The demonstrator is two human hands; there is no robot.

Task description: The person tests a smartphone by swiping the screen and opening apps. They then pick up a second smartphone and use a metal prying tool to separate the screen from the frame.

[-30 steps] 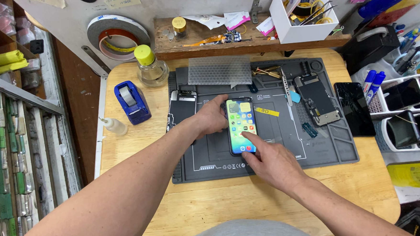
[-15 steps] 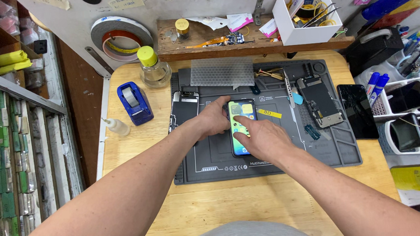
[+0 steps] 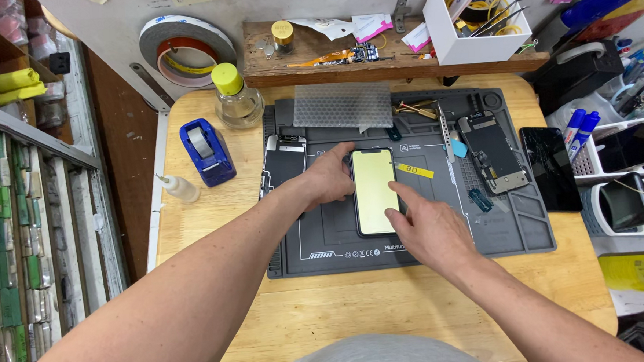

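A smartphone (image 3: 374,189) lies flat on the grey work mat (image 3: 340,239), its screen lit a plain pale yellow. My left hand (image 3: 329,177) rests on the phone's left edge and steadies it with the fingers. My right hand (image 3: 427,227) is at the phone's lower right side, index finger stretched out and touching the right edge of the screen, the other fingers loosely curled.
An opened phone body (image 3: 491,152) and a dark cracked phone (image 3: 550,167) lie to the right. A blue tape dispenser (image 3: 206,151), a yellow-capped bottle (image 3: 235,97) and a small dropper bottle (image 3: 179,187) stand left. A white box (image 3: 476,44) sits on the back shelf; bins (image 3: 630,179) sit right.
The phone screen has gone from a colourful icon page to a plain pale yellow. My right hand moved from over the screen to its lower right edge.
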